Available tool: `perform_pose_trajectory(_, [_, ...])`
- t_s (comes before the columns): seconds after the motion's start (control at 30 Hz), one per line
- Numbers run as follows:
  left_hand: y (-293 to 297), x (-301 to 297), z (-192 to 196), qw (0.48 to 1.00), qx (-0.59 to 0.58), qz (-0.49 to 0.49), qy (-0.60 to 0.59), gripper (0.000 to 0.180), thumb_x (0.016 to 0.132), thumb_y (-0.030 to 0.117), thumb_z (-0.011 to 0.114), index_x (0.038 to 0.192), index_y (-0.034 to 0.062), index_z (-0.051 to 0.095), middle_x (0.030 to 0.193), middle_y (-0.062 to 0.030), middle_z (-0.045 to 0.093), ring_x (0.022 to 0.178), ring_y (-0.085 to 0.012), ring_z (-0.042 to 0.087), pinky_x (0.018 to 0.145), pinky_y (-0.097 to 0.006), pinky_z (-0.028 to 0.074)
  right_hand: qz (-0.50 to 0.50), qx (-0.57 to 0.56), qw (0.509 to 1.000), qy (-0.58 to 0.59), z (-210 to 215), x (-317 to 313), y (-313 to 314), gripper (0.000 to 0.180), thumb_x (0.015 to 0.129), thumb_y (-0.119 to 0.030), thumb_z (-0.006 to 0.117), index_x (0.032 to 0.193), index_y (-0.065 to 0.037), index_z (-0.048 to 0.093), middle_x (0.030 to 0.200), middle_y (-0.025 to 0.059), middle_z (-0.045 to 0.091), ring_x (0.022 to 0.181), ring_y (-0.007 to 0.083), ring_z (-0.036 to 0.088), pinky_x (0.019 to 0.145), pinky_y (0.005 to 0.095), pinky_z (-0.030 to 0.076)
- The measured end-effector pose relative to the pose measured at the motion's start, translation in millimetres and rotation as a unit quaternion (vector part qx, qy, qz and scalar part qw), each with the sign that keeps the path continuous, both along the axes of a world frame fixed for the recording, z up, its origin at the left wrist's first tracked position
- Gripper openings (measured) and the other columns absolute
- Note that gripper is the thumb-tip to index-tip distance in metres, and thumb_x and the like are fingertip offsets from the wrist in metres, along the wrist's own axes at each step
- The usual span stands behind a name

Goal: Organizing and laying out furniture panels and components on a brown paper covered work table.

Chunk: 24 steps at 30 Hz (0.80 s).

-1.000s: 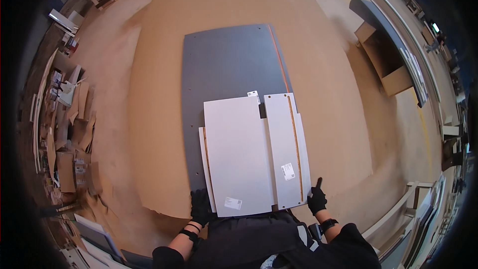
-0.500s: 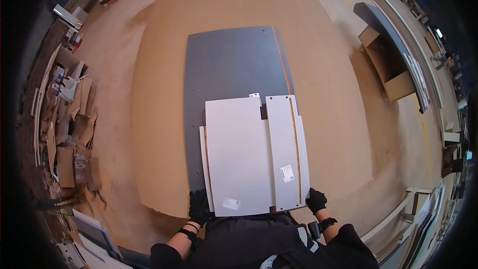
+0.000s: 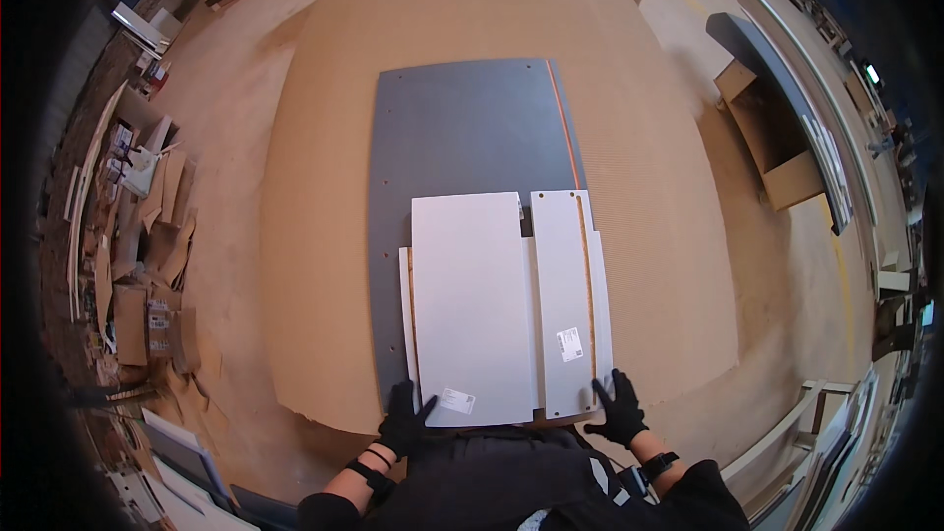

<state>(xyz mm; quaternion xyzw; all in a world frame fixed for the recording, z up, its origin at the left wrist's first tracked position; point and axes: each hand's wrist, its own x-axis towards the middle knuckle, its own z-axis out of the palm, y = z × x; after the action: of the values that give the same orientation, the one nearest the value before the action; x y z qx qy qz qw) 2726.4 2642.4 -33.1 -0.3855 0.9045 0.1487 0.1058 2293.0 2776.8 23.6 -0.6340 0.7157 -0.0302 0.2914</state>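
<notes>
A stack of white panels lies on a larger grey panel (image 3: pixel 472 128), close to my body. On top are a wide white panel (image 3: pixel 467 305) with a label near its near edge and a narrow grooved white panel (image 3: pixel 562 275) with a label and small holes. My left hand (image 3: pixel 402 421), black-gloved, is at the stack's near left corner, thumb and fingers apart. At the near right corner is my right hand (image 3: pixel 619 413), also gloved, fingers spread near the narrow panel's edge. Neither hand grips anything; whether the fingertips touch the panels I cannot tell.
Beneath everything is a large cardboard sheet (image 3: pixel 669 265). Cardboard scraps and boxes (image 3: pixel 147 315) are piled at the left. An open cardboard box (image 3: pixel 772 138) with a dark panel stands at the right. More boards lean at the near right and near left.
Both hands have shifted inward and opened, fingers now spread at the stack's near corners. The panels show little movement against each other; a label on the grey panel is now mostly covered.
</notes>
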Motion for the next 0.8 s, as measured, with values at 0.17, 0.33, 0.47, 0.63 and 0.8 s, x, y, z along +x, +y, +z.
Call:
perform_pose_trajectory(0.17, [-30.4,-52.4,40.0,0.99,0.109,0.036,0.08,0.087,0.055,0.048,0.077,0.132,0.025,0.042,0.136,-0.0297,0.017,0.126,-0.0521,0.01,0.103,-0.059,0.01,0.027,-0.013,0.999,0.038,-26.3,16.2,-29.5,0.087,0.057,-0.044,0.077,0.134,-0.032,0.037,0.136,0.0355,0.017,0.126,0.0512,0.019,0.103,0.0541,0.02])
perform_pose_trajectory(0.33, [-78.2,-77.0,29.9,0.98,0.065,0.011,0.186,0.092,0.049,0.053,0.078,0.129,0.0215,0.045,0.136,-0.0304,0.019,0.126,-0.0495,0.016,0.103,-0.059,0.01,0.026,-0.038,0.999,0.024,-20.9,-10.4,-102.3,0.097,0.048,-0.047,0.081,0.134,-0.036,0.036,0.136,0.0336,0.02,0.127,0.0489,0.019,0.104,0.0512,0.021])
perform_pose_trajectory(0.47, [-136.9,-108.6,31.2,0.987,0.029,0.032,0.156,0.093,0.047,0.05,0.079,0.129,0.0226,0.045,0.135,-0.0319,0.018,0.125,-0.0521,0.013,0.103,-0.062,0.007,0.019,-0.019,0.999,0.032,-13.6,-38.8,-175.9,0.099,0.047,-0.044,0.083,0.134,-0.036,0.036,0.138,0.0323,0.018,0.128,0.0465,0.019,0.105,0.0481,0.023])
perform_pose_trajectory(0.63, [-217.7,-151.7,29.1,0.987,0.004,0.048,0.151,0.097,0.045,0.053,0.079,0.13,0.0247,0.043,0.137,-0.0263,0.017,0.127,-0.0482,0.011,0.105,-0.059,0.007,0.03,-0.063,0.997,0.023,-18.1,-84.2,-260.9,0.103,0.042,-0.04,0.086,0.133,-0.037,0.037,0.138,0.0303,0.02,0.128,0.0454,0.022,0.105,0.0465,0.026])
perform_pose_trajectory(0.8, [-285.1,-185.4,33.3,0.987,0.038,0.1,0.117,0.098,0.046,0.051,0.08,0.132,0.0239,0.041,0.139,-0.0216,0.015,0.128,-0.0449,0.01,0.106,-0.051,0.016,-0.021,0.033,0.998,0.044,1.7,-99.7,-334.7,0.101,0.047,-0.038,0.085,0.133,-0.042,0.033,0.144,0.0221,0.013,0.13,0.0387,0.026,0.101,0.0441,0.034])
